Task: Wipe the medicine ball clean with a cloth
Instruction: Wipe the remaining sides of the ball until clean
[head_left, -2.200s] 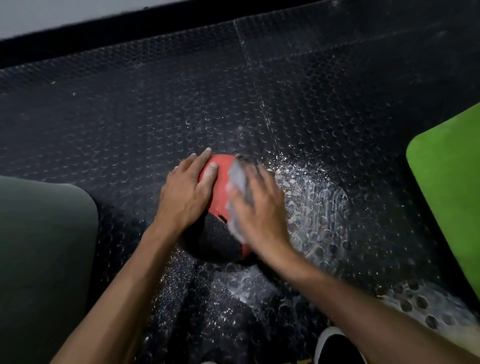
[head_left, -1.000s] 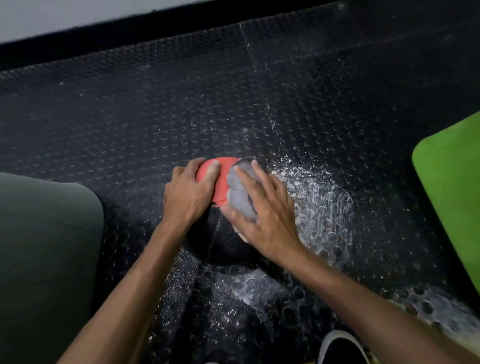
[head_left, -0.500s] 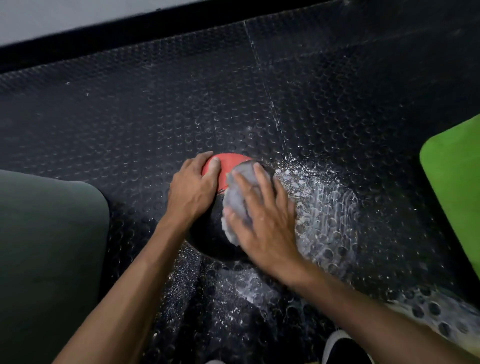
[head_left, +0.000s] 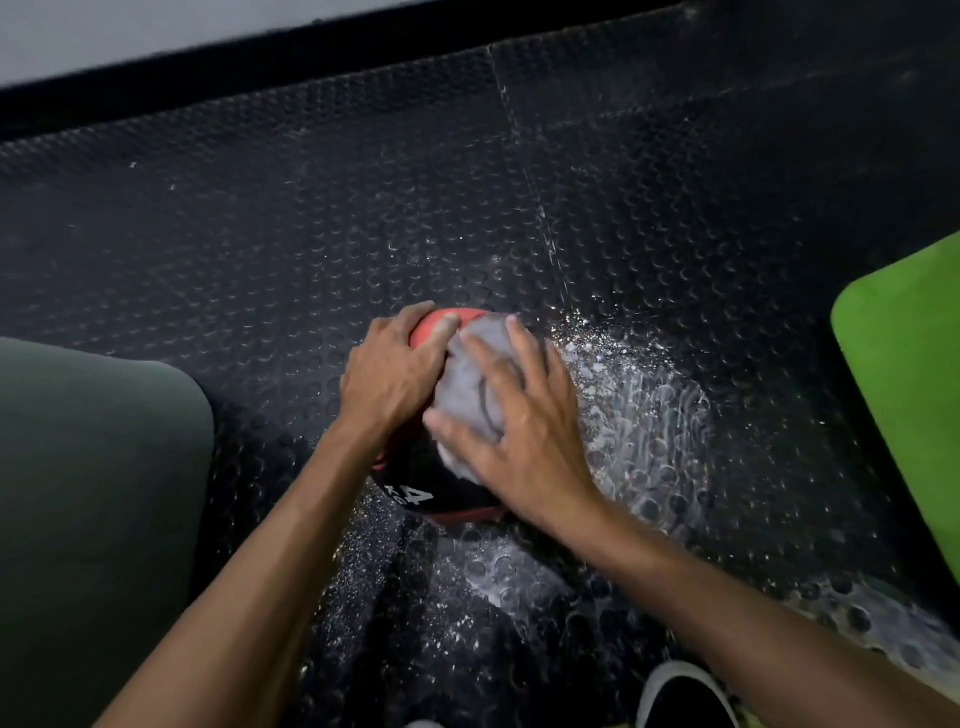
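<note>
A red and black medicine ball (head_left: 415, 493) with a white "4 KG" mark sits on the black studded floor. My left hand (head_left: 387, 382) lies over its upper left side, fingers curved on the red part. A grey cloth (head_left: 467, 374) covers the ball's top right. My right hand (head_left: 519, 431) presses the cloth against the ball with spread, nearly straight fingers. Most of the ball is hidden under both hands.
White wet or powdery smears (head_left: 639, 405) spread over the floor right of and below the ball. A green mat (head_left: 909, 374) lies at the right edge, a dark green one (head_left: 93, 493) at the left. A shoe (head_left: 685, 696) shows at the bottom. A wall base (head_left: 311, 36) runs along the top.
The ball has turned under my hands, so the black side with the "4 KG" mark now faces me. My right hand and the cloth have slid up over the top.
</note>
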